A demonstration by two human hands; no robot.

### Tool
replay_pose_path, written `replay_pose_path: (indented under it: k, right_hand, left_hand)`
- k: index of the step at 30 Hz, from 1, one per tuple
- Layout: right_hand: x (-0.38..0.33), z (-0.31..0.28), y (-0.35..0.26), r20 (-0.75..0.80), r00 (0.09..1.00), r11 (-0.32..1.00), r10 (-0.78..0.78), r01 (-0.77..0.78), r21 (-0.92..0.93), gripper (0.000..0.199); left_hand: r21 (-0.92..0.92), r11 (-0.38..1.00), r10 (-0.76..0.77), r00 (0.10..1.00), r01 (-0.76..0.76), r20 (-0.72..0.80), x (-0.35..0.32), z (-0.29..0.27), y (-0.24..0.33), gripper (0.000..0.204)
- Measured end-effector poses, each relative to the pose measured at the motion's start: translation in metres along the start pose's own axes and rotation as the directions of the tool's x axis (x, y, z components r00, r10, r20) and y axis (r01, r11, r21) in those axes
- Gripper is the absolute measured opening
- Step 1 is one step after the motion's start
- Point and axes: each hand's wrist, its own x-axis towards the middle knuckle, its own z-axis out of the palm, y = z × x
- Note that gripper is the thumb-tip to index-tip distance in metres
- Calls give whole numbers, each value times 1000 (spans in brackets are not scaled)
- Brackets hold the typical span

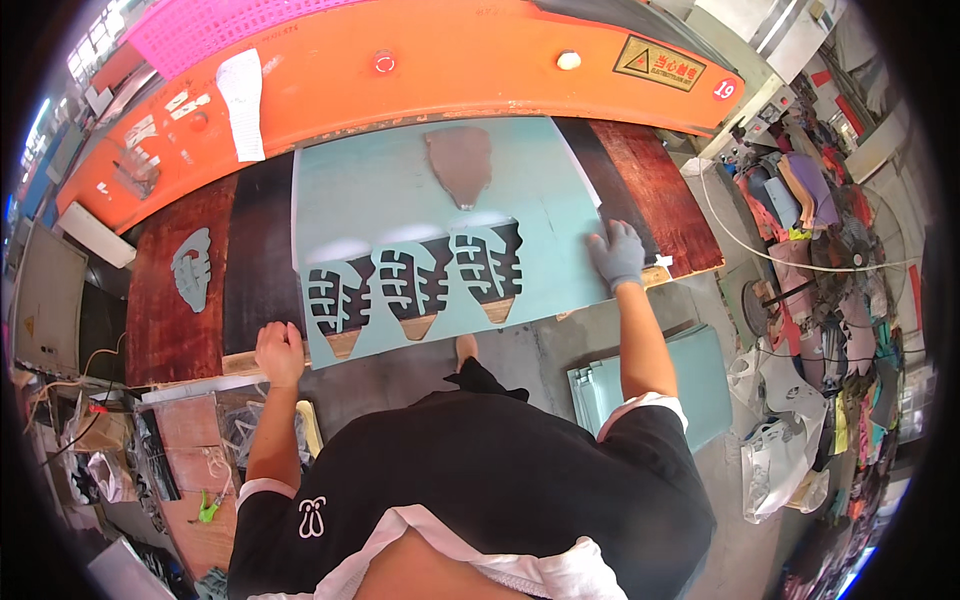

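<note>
My left hand point(280, 353) at front of black board point(262, 270), can't tell if fingers pinch. Gloved right hand point(618, 252) on teal sheet point(550, 255) lying across board, fingers kinda spread. Three cutouts point(398, 285) nearside, brown plate point(460, 163) farther back, orange beam point(470, 70) beyond.

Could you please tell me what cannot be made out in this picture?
All in the head view:
Palms of the left hand and gloved right hand: hidden by the backs of the hands.
Part of the stacked sheets: hidden by the right forearm.
Underside of the brown plate: hidden by its top.
Far end of the pink mesh basket: cut off by the top edge.
</note>
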Motion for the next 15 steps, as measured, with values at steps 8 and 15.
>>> replay_pose_path:
  k: [8,15]
  right_hand:
    - [-11,21,-91,250,948,970,-195,224,-92,60]
    - [-48,17,-100,276,917,937,-287,328,-116,55]
  left_hand:
    - [-9,1000,2,1000,-2,-22,-76,-44,13,25]
    - [-17,1000,-1,1000,1,-11,-109,-67,21,26]
